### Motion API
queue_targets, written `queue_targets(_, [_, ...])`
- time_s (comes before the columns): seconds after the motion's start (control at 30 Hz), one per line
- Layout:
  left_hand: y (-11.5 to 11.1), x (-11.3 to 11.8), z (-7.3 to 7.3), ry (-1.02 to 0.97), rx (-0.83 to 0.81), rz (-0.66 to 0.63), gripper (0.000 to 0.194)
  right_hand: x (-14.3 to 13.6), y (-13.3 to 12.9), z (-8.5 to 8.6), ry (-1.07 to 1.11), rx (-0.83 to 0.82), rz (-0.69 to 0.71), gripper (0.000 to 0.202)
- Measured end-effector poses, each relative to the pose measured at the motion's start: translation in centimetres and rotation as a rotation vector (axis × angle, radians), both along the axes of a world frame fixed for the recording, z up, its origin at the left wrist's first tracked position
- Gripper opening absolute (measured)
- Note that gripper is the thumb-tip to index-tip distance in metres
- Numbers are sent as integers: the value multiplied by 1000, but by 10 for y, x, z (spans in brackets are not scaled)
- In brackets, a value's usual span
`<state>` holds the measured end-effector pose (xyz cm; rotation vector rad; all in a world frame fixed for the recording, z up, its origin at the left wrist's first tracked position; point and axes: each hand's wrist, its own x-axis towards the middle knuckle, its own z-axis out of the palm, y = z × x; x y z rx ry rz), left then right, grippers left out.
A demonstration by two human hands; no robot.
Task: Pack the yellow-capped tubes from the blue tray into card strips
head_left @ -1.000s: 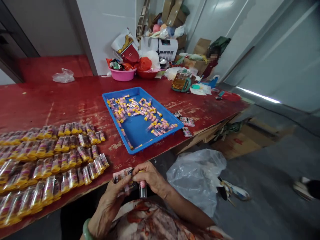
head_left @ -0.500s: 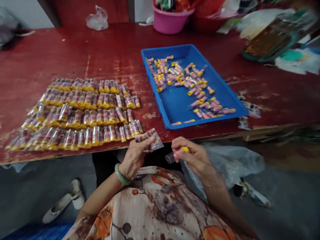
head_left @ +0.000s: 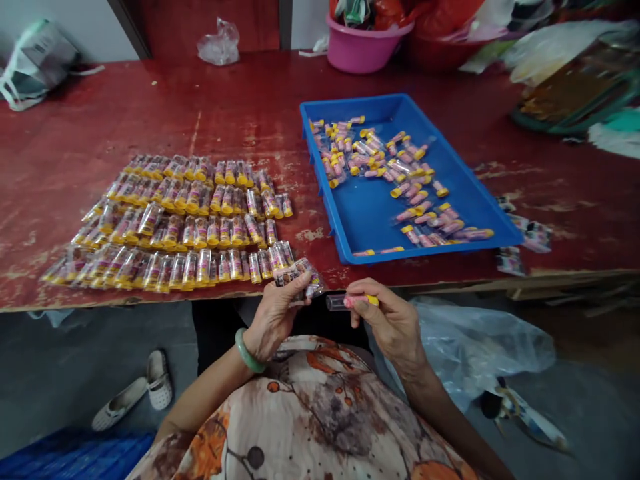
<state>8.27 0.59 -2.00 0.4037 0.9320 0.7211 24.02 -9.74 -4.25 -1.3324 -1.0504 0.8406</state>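
Note:
Between the thumb and fingers of my left hand are printed cards, held over the table's front edge. My right hand pinches a clear tube with a yellow cap and pink contents; its clear end points left toward the cards, a small gap away. Rows of filled tubes with yellow ends lie on the red table at the left. A blue tray beyond my right hand holds several loose pink tubes with yellow caps.
A pink basin stands at the back, with a crumpled clear bag to its left. More printed cards lie right of the tray. A plastic sheet hangs below the table edge; white shoes are on the floor.
The view has shifted, so the table items appear farther right. The tube in my right hand has turned closer to level, its clear end pointing at the cards.

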Motion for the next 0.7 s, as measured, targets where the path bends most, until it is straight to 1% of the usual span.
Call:
queue_targets(0.07, [-1,2,1,8,-22,5,38,-1,-2,1,12,-2,-6,10])
queue_targets(0.13, [-1,4,1,4,-41,16,38,-3,-3,3,-26,3,-26,8])
queue_targets(0.27, [-2,7,-2,3,-35,24,37,-6,-6,6,-59,39,-96,7])
queue_targets(0.37, [-5,9,-2,0,-48,31,37,-8,-5,4,-64,82,-141,8])
queue_targets(0.5, [-10,10,1,-17,-69,28,34,-10,-4,1,-83,144,-159,9])
queue_targets(0.6, [-15,12,3,-30,-76,21,33,-10,-4,1,-215,208,-225,10])
queue_targets(0.7, [-18,14,4,-26,-81,55,33,-10,-7,4,-393,326,-302,15])
